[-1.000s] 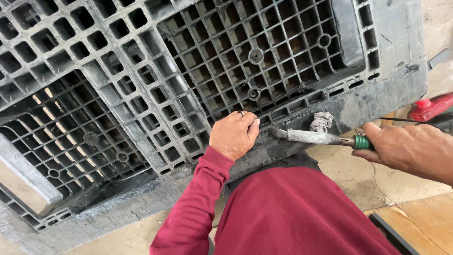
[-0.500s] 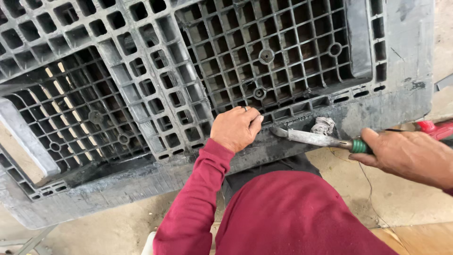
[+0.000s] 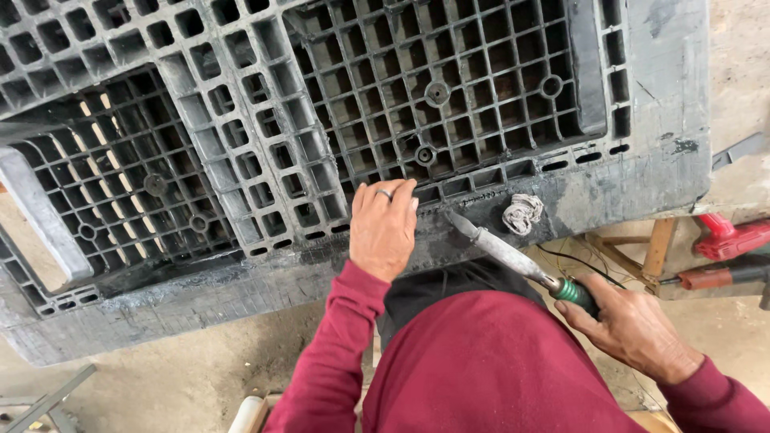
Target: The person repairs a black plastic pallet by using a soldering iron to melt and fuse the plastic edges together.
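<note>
A big dark grey plastic pallet (image 3: 241, 120), moulded in a grid of square cells, fills most of the view, tilted with its scuffed lower edge towards the person in the dark red long-sleeved top (image 3: 481, 369). Beneath it lies a dusty concrete floor (image 3: 160, 385). At the right, past the pallet's corner, a red power tool (image 3: 734, 236) lies beside a pale wooden frame (image 3: 659, 244). The left hand (image 3: 383, 228) lies flat on the pallet's lower edge, fingers together and stretched up over the rim, a ring on one finger; it grips nothing. The right hand (image 3: 630, 325) is closed around the green handle of a long metal soldering iron (image 3: 505, 252), held slanting up to the left, its flattened tip resting against the pallet's rough grey edge just right of the left hand. Just right of the tip, a small wad of pale tangled string (image 3: 521, 212) sits on the same edge.
</note>
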